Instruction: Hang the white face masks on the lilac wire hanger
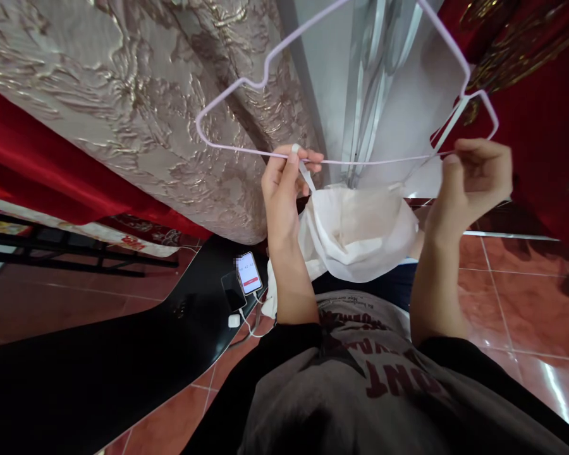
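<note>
A thin lilac clothes hanger (374, 163) is held up in front of me, its long bar level and its top cut off by the frame. My left hand (287, 174) pinches the bar left of its middle, together with a white strap. Near the bar's right end, my right hand (474, 177) is closed on the hanger, with another thin white strap looped over that corner. Below the bar hangs a white cloth garment (367, 243) with straps, bunched over my lap; its exact kind I cannot tell.
On a black bench (171, 335) to the left lie a lit phone (250, 273), a dark phone (232, 292) and a white charger (234, 321) with cable. Embossed beige fabric (146, 114) hangs ahead on the left, red gold-patterned fabric (531, 126) on the right. Red tiles (526, 297) cover the floor.
</note>
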A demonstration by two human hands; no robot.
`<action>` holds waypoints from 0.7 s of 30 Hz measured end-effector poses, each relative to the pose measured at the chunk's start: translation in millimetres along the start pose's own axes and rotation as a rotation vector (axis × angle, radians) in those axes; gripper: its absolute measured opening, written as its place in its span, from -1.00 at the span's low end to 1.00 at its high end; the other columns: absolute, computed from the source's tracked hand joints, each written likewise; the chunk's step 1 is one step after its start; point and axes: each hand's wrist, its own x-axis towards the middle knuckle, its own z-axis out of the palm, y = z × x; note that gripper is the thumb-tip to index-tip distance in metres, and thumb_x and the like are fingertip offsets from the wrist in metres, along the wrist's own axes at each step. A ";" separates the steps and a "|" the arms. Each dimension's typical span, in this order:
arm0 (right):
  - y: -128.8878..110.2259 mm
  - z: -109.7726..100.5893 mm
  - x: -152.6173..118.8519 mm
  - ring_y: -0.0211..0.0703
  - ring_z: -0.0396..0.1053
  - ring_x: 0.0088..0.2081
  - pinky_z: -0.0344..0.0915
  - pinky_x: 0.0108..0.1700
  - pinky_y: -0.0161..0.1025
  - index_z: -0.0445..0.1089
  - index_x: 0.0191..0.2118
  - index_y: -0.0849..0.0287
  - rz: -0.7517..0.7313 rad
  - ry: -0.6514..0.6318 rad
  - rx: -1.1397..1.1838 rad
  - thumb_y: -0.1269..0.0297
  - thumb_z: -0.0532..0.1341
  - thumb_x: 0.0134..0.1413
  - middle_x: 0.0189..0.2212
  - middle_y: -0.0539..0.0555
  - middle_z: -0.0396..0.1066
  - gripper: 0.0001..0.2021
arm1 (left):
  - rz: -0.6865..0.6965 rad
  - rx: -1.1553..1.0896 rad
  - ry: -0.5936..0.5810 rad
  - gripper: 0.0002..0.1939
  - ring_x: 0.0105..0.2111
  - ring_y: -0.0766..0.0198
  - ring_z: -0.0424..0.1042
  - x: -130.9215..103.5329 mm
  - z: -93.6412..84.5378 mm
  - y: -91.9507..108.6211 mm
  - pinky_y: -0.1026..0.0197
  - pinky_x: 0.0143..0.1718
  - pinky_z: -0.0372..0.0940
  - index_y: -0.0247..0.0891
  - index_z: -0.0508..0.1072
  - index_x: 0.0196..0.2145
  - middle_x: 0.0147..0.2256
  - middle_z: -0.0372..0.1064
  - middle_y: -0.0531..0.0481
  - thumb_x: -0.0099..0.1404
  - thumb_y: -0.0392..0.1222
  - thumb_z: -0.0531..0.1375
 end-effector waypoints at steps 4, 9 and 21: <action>27.6 -9.1 11.8 -0.05 0.56 -0.25 0.48 -0.17 -0.03 0.60 -0.10 0.00 0.189 -0.148 0.036 0.25 0.37 0.22 -0.27 0.09 0.59 -0.86 | 0.019 0.003 -0.001 -0.69 -0.27 0.14 0.57 2.9 -0.2 -5.5 0.21 -0.54 0.23 -0.11 0.58 -0.23 -0.21 0.64 -0.11 0.56 0.14 0.40; -11.6 -9.6 27.3 -0.22 0.42 -0.43 0.35 -0.34 -0.17 0.73 -0.13 -0.02 0.254 -0.511 0.000 0.30 0.39 0.19 -0.41 -0.03 0.56 -0.82 | 0.027 0.048 0.011 -0.74 -0.29 0.14 0.54 3.4 -3.3 -6.1 0.19 -0.54 0.23 -0.05 0.61 -0.24 -0.21 0.65 -0.09 0.60 0.09 0.36; -3.9 11.6 67.6 0.12 0.69 0.07 0.59 0.22 0.14 0.57 0.36 0.01 0.075 -0.239 0.131 -0.15 0.39 0.37 0.29 0.23 0.60 -0.42 | -0.048 0.016 0.019 -0.77 -0.42 0.28 0.43 4.9 1.8 -10.6 0.28 -0.52 0.25 -0.16 0.60 -0.24 -0.27 0.63 -0.04 0.65 -0.11 0.33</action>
